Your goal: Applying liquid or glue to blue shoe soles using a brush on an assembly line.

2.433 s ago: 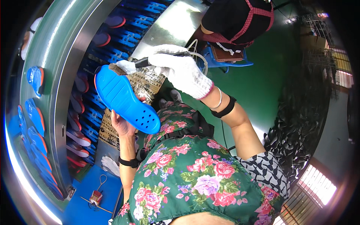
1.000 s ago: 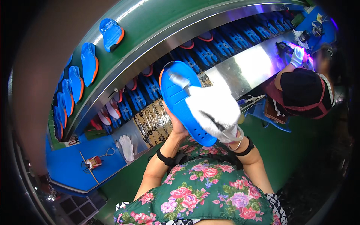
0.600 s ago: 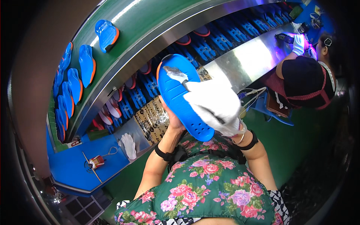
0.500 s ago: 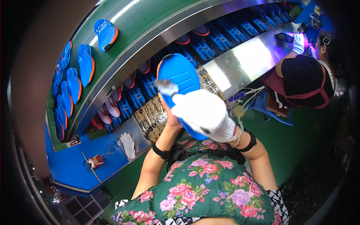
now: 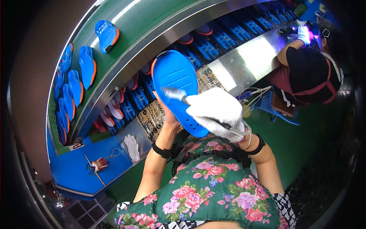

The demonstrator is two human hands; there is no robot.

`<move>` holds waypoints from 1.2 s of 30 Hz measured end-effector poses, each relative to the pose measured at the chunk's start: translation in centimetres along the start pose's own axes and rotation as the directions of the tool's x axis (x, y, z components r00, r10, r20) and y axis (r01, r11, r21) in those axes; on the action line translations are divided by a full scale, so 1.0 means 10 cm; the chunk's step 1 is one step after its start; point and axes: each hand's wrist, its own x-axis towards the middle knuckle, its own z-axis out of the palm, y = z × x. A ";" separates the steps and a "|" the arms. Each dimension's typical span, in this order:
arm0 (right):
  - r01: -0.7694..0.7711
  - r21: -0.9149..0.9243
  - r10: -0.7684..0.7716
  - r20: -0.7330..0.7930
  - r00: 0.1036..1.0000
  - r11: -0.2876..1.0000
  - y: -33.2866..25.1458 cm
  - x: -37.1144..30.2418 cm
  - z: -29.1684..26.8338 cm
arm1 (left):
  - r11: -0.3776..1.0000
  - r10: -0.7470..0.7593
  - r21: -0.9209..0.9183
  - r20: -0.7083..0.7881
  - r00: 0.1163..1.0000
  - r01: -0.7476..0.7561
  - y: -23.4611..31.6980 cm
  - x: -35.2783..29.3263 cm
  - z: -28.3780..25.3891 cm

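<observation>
A blue insole [image 5: 176, 70] with an orange edge, grooved lines and several small holes is held up in front of me. My bare left hand [image 5: 170, 114] grips its left side from beneath, with most of the fingers hidden behind it. In a white knit glove, my right hand [image 5: 218, 111] is closed on a brush [image 5: 173, 93]. The pale, motion-smeared bristles lie over the middle of the insole's surface, and the glove hides the handle.
Behind the insole runs a rack of blue holders [image 5: 207, 49] with shoe parts in some. Blue insoles [image 5: 87, 65] lie on the green belt [image 5: 126, 36]. A blue table [image 5: 82, 164] carries a red can [image 5: 100, 164]; a white glove [image 5: 132, 147] lies beside it. A co-worker [image 5: 309, 72] sits at right.
The insole has shifted slightly left and shows more of its face. The brush has moved a little right and down across it, with my right hand.
</observation>
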 end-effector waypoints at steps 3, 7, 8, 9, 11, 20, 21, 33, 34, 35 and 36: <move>0.020 -0.042 -0.018 0.051 0.999 0.999 -0.04 -0.09 0.08 | 0.995 -0.095 0.016 0.214 0.972 0.094 0.10 0.00 0.33; 0.029 0.108 -0.040 0.101 0.994 0.994 -0.02 -0.13 0.04 | 0.991 -0.133 0.070 0.385 0.913 0.115 0.15 -0.01 0.45; 0.016 0.196 -0.038 0.111 0.993 0.980 0.02 -0.10 -0.02 | 0.995 -0.097 0.070 0.383 0.919 0.076 0.17 -0.01 0.45; 0.070 0.032 -0.072 0.051 0.996 0.997 0.04 -0.08 -0.07 | 0.995 -0.083 0.086 0.317 0.945 0.059 0.16 0.00 0.49; 0.004 0.003 -0.004 0.084 0.996 1.000 0.02 -0.17 -0.01 | 0.992 -0.117 0.068 0.293 0.949 0.102 0.19 -0.01 0.59; 0.026 0.012 -0.026 -0.004 1.000 1.000 0.01 -0.21 0.00 | 0.992 -0.117 0.019 0.520 0.846 0.125 0.25 0.16 0.48; 0.037 -0.027 -0.036 0.045 0.998 0.999 0.00 -0.26 0.06 | 0.991 -0.109 -0.013 0.516 0.849 0.135 0.24 0.19 0.54; -0.006 0.030 0.003 0.107 0.994 1.000 -0.03 -0.33 -0.05 | 0.996 0.006 -0.081 0.449 0.894 0.034 0.24 0.30 0.76; -0.006 0.035 0.003 0.107 0.994 0.999 -0.01 -0.31 -0.08 | 0.993 0.029 -0.114 0.469 0.883 0.027 0.26 0.33 0.68; -0.035 0.121 0.025 0.082 0.996 0.992 0.03 -0.27 -0.11 | 0.989 0.016 -0.140 0.416 0.909 0.047 0.29 0.38 0.61; -0.065 0.203 0.054 0.060 0.997 0.977 0.07 -0.25 -0.15 | 0.989 0.014 -0.140 0.412 0.911 0.048 0.30 0.40 0.61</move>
